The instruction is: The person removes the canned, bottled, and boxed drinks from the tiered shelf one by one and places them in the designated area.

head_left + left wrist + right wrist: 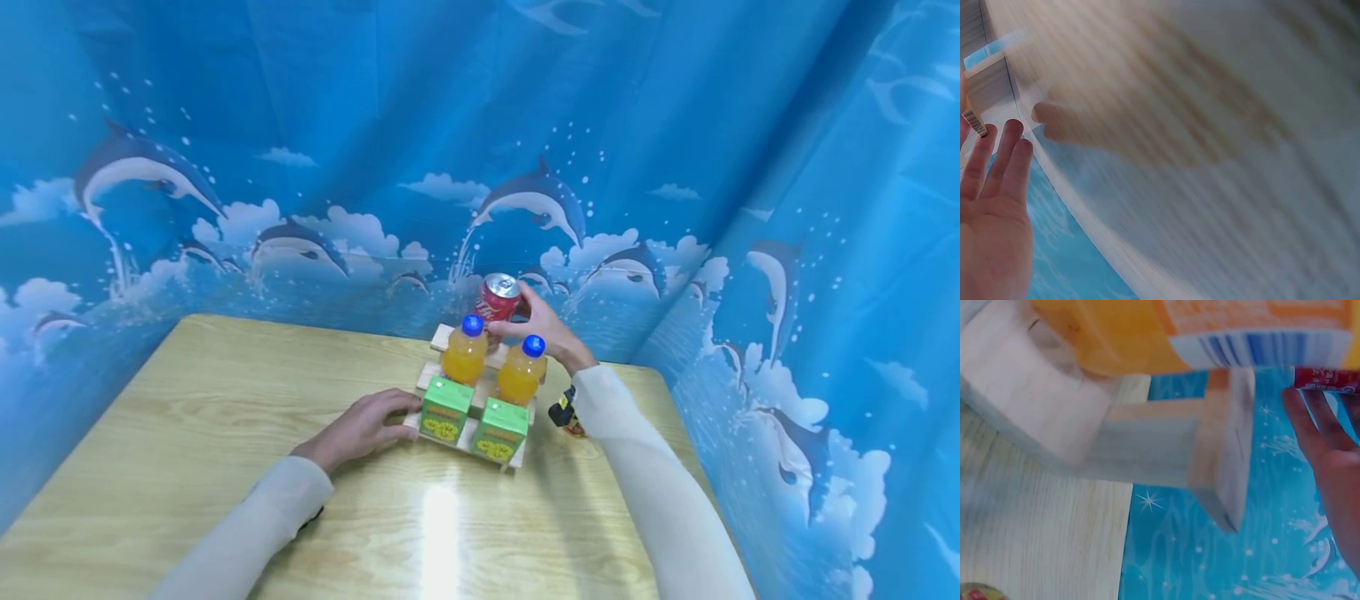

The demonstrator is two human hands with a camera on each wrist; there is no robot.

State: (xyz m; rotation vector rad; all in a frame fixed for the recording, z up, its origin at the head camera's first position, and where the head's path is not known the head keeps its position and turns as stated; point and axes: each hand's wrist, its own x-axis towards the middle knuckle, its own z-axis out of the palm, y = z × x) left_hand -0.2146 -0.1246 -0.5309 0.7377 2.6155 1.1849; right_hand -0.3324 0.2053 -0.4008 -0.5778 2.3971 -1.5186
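A stepped wooden stand [431, 375] is on the table. My left hand [371, 427] pinches the left end of its lowest step; in the left wrist view a wood end [975, 122] sits between thumb and fingers. With my right hand [546, 323] I grip a red soda can [497, 300] at the top step, thumb and fingers around its side. In the right wrist view only the can's bottom [1329, 380] shows. Two orange juice bottles [465, 354] with blue caps stand on the middle step. Two green juice boxes [446, 410] fill the lowest one.
Right of the stand, by my right sleeve, are a small black object [561, 410] and a round patterned item [576, 429]. The wooden table [225, 392] reaches back to a blue dolphin-print curtain [360, 167], which also hangs along the right side.
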